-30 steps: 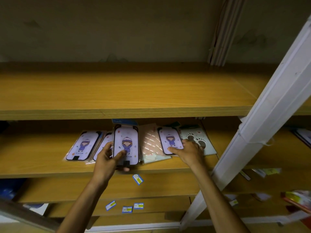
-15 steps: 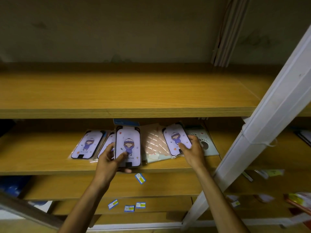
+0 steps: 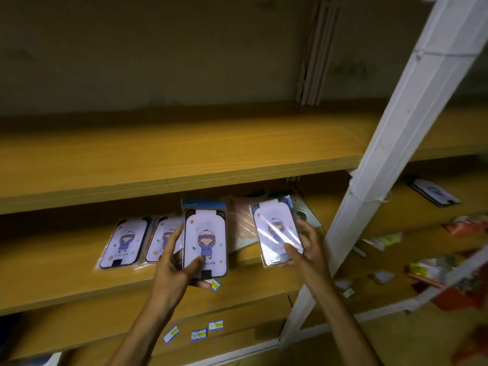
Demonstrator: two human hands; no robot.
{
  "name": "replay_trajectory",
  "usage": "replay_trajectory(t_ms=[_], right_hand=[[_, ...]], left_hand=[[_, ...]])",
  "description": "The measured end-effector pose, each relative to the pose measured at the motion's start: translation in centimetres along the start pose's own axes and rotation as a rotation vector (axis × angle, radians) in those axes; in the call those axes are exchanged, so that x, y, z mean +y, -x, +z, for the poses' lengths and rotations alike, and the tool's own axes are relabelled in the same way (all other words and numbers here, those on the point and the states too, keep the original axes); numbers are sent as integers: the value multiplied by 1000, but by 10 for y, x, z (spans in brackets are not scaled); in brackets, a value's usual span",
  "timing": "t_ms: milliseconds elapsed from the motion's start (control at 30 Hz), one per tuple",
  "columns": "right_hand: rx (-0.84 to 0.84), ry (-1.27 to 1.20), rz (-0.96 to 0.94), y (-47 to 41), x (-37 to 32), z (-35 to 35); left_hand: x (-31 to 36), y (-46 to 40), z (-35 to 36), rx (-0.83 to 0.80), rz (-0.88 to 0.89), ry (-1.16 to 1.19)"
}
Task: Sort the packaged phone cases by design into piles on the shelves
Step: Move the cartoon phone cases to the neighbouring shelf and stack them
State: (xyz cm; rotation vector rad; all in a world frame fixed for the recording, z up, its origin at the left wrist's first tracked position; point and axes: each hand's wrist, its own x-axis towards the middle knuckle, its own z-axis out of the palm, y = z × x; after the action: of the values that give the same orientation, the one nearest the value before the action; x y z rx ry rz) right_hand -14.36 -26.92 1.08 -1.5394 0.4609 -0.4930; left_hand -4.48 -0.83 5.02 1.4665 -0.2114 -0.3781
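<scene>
- My left hand (image 3: 173, 262) grips a packaged girl-design case (image 3: 205, 241), thumb across its front; my right hand (image 3: 303, 247) holds a matching case (image 3: 276, 233), thumb on its glossy wrapper.
- Both cases hover over the front of the middle shelf (image 3: 66, 281).
- Two more girl cases (image 3: 126, 241) already lie side by side on that shelf to the left, so I judge this pile is started.
- Left to sort: a paw-print case (image 3: 303, 215) and a pale striped case (image 3: 243, 225) behind, plus loose packages (image 3: 433, 192) on the shelves to the right.
</scene>
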Motion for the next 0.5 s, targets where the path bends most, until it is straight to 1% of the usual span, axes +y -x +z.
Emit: replay_trajectory(t_ms=[67,200,367,500], right_hand=[[41,49,-38,21,-4,-8],[175,125,-146,66,-12,-30],[401,80,-194,120,-28,-69],[523,29,-163,155,-30,-117]], left_hand=[[1,7,3,-60,14,-12],[0,24,16,-192,6,9],[-3,42,57,-361,-41,52],[-8,54,108,-509,-17,28]])
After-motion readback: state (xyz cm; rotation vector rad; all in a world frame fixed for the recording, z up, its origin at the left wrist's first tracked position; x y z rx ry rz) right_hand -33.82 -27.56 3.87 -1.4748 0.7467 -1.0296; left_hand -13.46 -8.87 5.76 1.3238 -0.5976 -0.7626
